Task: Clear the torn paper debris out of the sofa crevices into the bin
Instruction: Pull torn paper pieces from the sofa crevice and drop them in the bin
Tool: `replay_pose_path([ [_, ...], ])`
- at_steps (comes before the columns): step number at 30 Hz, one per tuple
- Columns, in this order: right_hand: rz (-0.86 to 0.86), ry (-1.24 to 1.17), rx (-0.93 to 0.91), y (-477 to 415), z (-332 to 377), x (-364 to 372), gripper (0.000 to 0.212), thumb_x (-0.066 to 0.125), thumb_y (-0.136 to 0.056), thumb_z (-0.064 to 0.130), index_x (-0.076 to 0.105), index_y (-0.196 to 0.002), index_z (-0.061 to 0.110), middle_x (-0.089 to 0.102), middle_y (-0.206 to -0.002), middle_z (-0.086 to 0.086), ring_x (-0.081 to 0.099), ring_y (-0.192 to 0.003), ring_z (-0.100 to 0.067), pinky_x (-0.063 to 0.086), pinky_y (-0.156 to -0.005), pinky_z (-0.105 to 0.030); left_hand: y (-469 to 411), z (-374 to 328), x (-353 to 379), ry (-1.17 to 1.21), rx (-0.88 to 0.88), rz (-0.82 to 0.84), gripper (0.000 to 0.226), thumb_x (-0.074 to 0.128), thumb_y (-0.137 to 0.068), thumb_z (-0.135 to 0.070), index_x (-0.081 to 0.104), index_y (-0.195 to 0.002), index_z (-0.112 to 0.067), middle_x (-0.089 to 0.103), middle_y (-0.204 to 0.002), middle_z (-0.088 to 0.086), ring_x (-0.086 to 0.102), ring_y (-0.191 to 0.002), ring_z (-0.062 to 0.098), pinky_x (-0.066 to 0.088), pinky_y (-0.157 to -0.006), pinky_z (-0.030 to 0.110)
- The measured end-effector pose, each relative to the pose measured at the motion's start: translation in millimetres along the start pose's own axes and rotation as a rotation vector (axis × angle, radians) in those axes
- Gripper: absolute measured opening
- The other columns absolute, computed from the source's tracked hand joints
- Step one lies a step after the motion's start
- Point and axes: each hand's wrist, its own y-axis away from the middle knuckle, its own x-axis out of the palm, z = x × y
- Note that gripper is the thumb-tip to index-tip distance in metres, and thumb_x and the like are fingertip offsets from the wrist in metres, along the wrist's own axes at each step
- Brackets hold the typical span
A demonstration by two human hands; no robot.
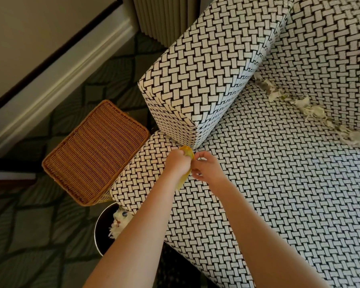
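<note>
The torn paper debris (303, 103) lies strung along the crevice where the sofa (279, 183) seat meets the backrest, off to the right and well apart from both hands. It is a ragged line of white and pale greenish scraps, feathery at the edges. They are bunched in small clumps, some wedged into the seam and some spilling onto the black-and-white woven fabric.

Both hands are at the front corner of the armrest (206, 69), where it meets the seat. The left hand (176, 162) has its fingers curled tight round a yellow piece (187, 153), soft-looking and crumpled, which pokes out above the fist and trails below the wrist. The right hand (207, 169) is just beside it, its fingers (197, 156) bent with their tips at the yellow piece's edge. From here I cannot tell whether they pinch it.

Down on the patterned green carpet (40, 235), tucked against the sofa's front corner, stands the round dark bin (97, 235). A wad of white shredded paper (119, 223) shows inside it, partly hidden by the left forearm. A wicker basket (94, 150) stands next to the bin, against the sofa's side.
</note>
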Motion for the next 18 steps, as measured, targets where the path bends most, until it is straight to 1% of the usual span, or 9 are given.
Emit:
replay_pose_path([
  [2, 0.007, 0.024, -0.033, -1, 1, -3, 0.023, 0.054, -0.083, -0.007, 0.049, -0.076, 0.014, 0.048, -0.063, -0.003, 0.043, -0.052, -0.012, 0.042, -0.054, -0.019, 3, -1, 0, 0.037, -0.041, 0.024, 0.029, 0.044, -0.095, -0.017, 0.064, -0.109, -0.001, 0.062, -0.09, 0.008, 0.055, -0.079, 0.022, 0.04, -0.069, 0.026],
  [5, -0.007, 0.093, -0.093, -3, 3, -7, 0.022, 0.056, -0.081, -0.006, 0.056, -0.078, 0.015, 0.051, -0.062, -0.001, 0.046, -0.056, -0.012, 0.043, -0.059, -0.021, 2, -4, -4, 0.058, -0.094, 0.06, 0.03, 0.043, -0.095, -0.013, 0.061, -0.118, -0.005, 0.063, -0.113, 0.015, 0.059, -0.1, 0.029, 0.043, -0.078, 0.031],
  [7, -0.029, 0.128, -0.119, -4, 3, -11, 0.018, 0.058, -0.082, -0.004, 0.06, -0.082, 0.013, 0.052, -0.062, 0.001, 0.047, -0.059, -0.011, 0.044, -0.062, -0.023, 2, -5, -8, -0.03, -0.051, 0.097, 0.03, 0.042, -0.093, -0.006, 0.063, -0.113, -0.003, 0.063, -0.115, 0.018, 0.059, -0.093, 0.027, 0.043, -0.075, 0.031],
  [9, -0.056, 0.177, -0.145, -6, 3, -16, 0.016, 0.06, -0.083, 0.001, 0.064, -0.084, 0.016, 0.057, -0.068, 0.003, 0.051, -0.065, -0.012, 0.048, -0.068, -0.028, 4, -1, -15, -0.247, 0.124, 0.105, 0.028, 0.044, -0.09, -0.003, 0.066, -0.108, -0.004, 0.065, -0.109, 0.014, 0.059, -0.087, 0.023, 0.047, -0.074, 0.029],
  [10, -0.075, 0.216, -0.164, -7, 4, -19, 0.017, 0.061, -0.083, 0.003, 0.066, -0.083, 0.019, 0.06, -0.072, 0.004, 0.054, -0.07, -0.012, 0.049, -0.072, -0.028, 6, 3, -19, -0.387, 0.257, 0.078, 0.028, 0.047, -0.089, -0.001, 0.065, -0.11, -0.007, 0.065, -0.109, 0.012, 0.06, -0.091, 0.023, 0.048, -0.076, 0.029],
  [13, -0.113, 0.329, -0.245, -11, 9, -26, 0.013, 0.062, -0.083, 0.006, 0.07, -0.088, 0.016, 0.061, -0.075, 0.009, 0.056, -0.071, -0.006, 0.05, -0.069, -0.023, 11, 13, -34, -0.889, 0.658, 0.032, 0.043, 0.047, -0.088, 0.003, 0.056, -0.126, -0.015, 0.057, -0.126, 0.003, 0.051, -0.117, 0.019, 0.039, -0.098, 0.031],
  [16, -0.132, 0.334, -0.268, -16, 13, -24, 0.014, 0.061, -0.084, 0.007, 0.071, -0.093, 0.012, 0.061, -0.076, 0.009, 0.057, -0.075, -0.012, 0.054, -0.075, -0.033, 5, 20, -42, -1.194, 0.793, -0.036, 0.048, 0.045, -0.085, 0.006, 0.054, -0.125, -0.017, 0.053, -0.132, -0.002, 0.04, -0.127, 0.018, 0.027, -0.101, 0.032],
  [17, -0.128, 0.321, -0.265, -17, 14, -23, 0.014, 0.061, -0.085, 0.007, 0.071, -0.093, 0.012, 0.061, -0.076, 0.01, 0.058, -0.077, -0.013, 0.053, -0.077, -0.033, 3, 20, -41, -1.232, 0.852, -0.059, 0.044, 0.05, -0.083, 0.006, 0.059, -0.119, -0.017, 0.058, -0.126, -0.001, 0.042, -0.126, 0.019, 0.029, -0.099, 0.034],
  [18, -0.12, 0.319, -0.263, -19, 14, -22, 0.015, 0.06, -0.085, 0.006, 0.071, -0.095, 0.011, 0.06, -0.076, 0.01, 0.058, -0.077, -0.012, 0.053, -0.078, -0.032, 2, 20, -40, -1.255, 0.917, -0.082, 0.037, 0.059, -0.077, 0.005, 0.066, -0.106, -0.016, 0.066, -0.113, 0.0, 0.05, -0.119, 0.02, 0.035, -0.094, 0.035],
])
